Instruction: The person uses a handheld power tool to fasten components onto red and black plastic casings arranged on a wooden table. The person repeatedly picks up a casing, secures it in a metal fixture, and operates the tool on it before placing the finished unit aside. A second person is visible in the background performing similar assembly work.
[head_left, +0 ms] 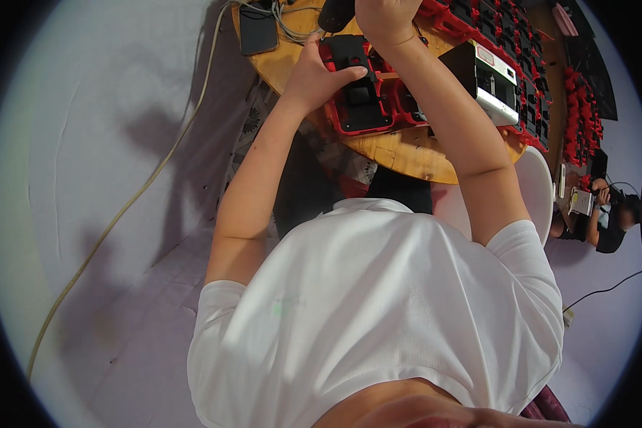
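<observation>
Left hand (321, 75) presses a red-and-black housing (360, 93) at the round wooden table (406, 153) edge, grip clamped; right hand (385, 21) grips a dark tool (335, 13) above; a slip could tip the housing floorward.

Left hand (319, 71) grips the red-and-black plastic part (360, 96), thumb lying across its black middle, on the round wooden table (406, 151). Right hand (384, 20) closes around a black tool (335, 13) just above it. More red-and-black parts (521, 50) lie stacked across the tabletop behind.
</observation>
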{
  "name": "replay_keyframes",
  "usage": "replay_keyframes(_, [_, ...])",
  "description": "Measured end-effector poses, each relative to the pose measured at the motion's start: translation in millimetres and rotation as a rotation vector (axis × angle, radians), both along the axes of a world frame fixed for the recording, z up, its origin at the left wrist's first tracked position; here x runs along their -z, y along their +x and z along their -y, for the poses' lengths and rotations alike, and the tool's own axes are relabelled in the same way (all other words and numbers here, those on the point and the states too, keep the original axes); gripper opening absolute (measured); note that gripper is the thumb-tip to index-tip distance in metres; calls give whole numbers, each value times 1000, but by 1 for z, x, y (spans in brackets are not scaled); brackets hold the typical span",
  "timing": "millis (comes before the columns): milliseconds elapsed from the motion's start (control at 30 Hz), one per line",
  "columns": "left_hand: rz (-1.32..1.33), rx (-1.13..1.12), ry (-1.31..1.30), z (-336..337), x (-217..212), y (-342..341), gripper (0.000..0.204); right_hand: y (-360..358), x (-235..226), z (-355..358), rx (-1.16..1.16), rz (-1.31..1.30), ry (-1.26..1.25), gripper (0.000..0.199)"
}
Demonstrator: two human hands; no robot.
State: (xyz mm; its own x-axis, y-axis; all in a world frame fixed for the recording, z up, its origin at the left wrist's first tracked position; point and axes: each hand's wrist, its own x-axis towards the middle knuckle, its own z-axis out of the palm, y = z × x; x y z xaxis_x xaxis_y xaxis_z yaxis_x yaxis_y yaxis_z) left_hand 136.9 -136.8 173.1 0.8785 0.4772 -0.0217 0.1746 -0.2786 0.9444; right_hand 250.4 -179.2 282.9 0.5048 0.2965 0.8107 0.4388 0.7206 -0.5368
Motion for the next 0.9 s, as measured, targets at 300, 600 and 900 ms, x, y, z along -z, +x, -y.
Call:
replay_keyframes(300, [-15,6,-11,2,-6,-2,111,0,4,-4,-9,31,-11,34])
replay_keyframes(600, [-3,14,-15,1,-2,0,109,-1,16,-10,86,146,-59,27])
replay_keyframes(900, [-73,-28,584,-5,-5,6,91,30,-42,69,39,-117,-93,35])
